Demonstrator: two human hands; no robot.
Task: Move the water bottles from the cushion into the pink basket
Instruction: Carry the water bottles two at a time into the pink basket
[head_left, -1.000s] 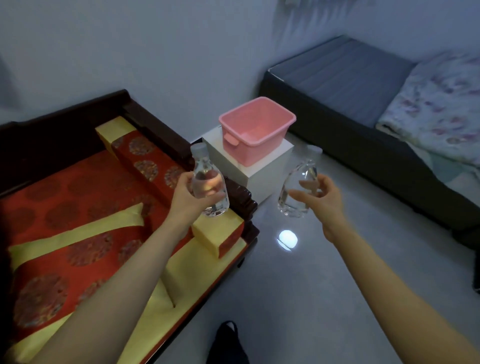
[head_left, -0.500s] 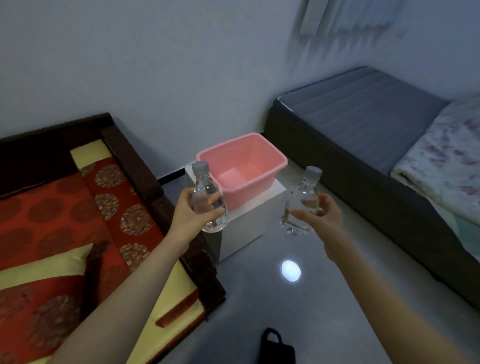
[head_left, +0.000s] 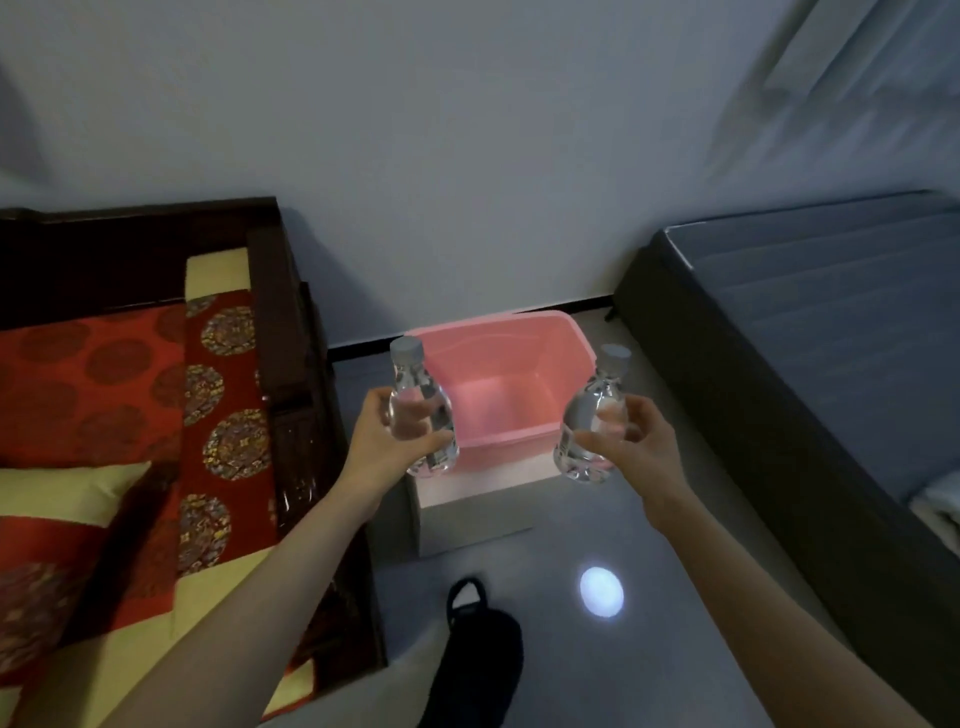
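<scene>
Head view: pink basket (head_left: 524, 321) on white box (head_left: 475, 512) now closer than second ago. Both bottles off cushion (head_left: 98, 395), held over basket's near corners; release next, likely.
Left hand (head_left: 385, 453) fingers wrapped round left bottle (head_left: 415, 402). Right hand (head_left: 635, 451) fingers curled round right bottle (head_left: 589, 410).
Long axes near-upright, caps up, tops leaning slightly apart.

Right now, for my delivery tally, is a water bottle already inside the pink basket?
No: the pink basket is bare inside; the left hand grips the left bottle and the right hand the right bottle.
</scene>
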